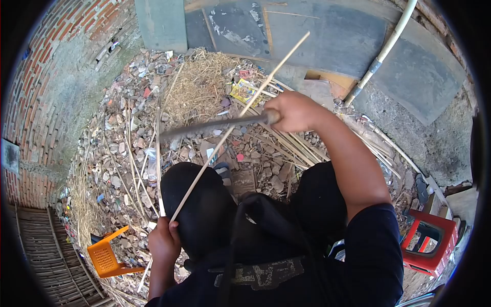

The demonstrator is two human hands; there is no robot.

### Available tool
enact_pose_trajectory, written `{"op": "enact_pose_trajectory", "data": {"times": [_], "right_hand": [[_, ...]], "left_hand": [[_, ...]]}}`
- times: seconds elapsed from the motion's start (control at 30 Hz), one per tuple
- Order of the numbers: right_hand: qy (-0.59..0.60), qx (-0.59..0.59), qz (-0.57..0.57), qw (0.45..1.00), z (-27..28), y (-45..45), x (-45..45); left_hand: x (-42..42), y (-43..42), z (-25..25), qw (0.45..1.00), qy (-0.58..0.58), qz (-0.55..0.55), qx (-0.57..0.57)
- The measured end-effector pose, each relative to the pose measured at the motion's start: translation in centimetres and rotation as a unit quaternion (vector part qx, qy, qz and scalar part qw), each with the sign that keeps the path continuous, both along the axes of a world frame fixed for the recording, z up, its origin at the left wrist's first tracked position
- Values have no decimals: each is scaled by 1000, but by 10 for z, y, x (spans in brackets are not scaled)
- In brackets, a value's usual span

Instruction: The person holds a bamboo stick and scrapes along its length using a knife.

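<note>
The right hand (292,112) is wrapped firmly round the handle of one long knife (215,126), its blade pointing left, in front of the knees. The left hand (164,240) is closed on the near end of a long strip (218,147), seemingly to steady it; it slants past the left knee (192,192) and crosses the blade, though I can't tell whether they touch. A second strip (158,169) meets that hand too. I count one orange chair (105,256) and one red stool (450,240); the strips on the rubble (115,181) overlap too much to count.
</note>
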State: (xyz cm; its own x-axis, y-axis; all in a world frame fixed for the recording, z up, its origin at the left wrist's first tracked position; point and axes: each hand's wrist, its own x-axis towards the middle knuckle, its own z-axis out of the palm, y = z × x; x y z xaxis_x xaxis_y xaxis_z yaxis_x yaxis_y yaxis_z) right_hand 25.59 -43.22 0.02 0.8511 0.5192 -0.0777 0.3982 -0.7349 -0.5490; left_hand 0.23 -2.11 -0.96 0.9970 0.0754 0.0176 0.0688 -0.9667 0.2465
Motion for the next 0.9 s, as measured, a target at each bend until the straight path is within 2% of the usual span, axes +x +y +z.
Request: {"op": "enact_pose_trajectory", "data": {"times": [0.03, 0.07, 0.2, 0.37, 0.43, 0.47, 0.57, 0.6, 0.67, 0.77, 0.83, 0.9], "right_hand": [[8, 51, 8, 999, -14, -5, 7], [8, 100, -56, 993, -26, -12, 14], [24, 61, -134, 989, -34, -20, 24], [-80, -13, -44, 996, -4, 2, -3], [-106, -73, 11, 992, 11, 15, -13], [-115, -60, 24, 991, 9, 14, -11], [-5, 76, -73, 994, -17, -2, 12], [27, 39, -110, 993, -6, -4, 14], [-32, 35, -106, 993, -29, -6, 21], [-66, 18, -86, 994, -25, 5, 13], [-64, -23, -60, 996, 2, 15, -2], [-111, -99, -18, 989, 17, 23, -14]], "left_hand": [[0, 5, -4, 1000, 8, 6, -7], [1, 9, -6, 1000, 11, 11, -15], [3, 7, 9, 999, 27, -7, -38], [9, 9, 12, 996, 56, -27, -71], [6, 9, 5, 998, 19, -32, -42], [5, 10, 0, 999, 1, -32, -26], [1, 13, -13, 997, -16, -8, -69], [2, 11, -9, 998, -6, -1, -69], [5, 8, 7, 995, 33, -9, -95], [8, 11, 18, 989, 76, -21, -126], [9, 12, 17, 989, 81, -27, -118], [9, 8, 19, 994, 61, -37, -85]]}}
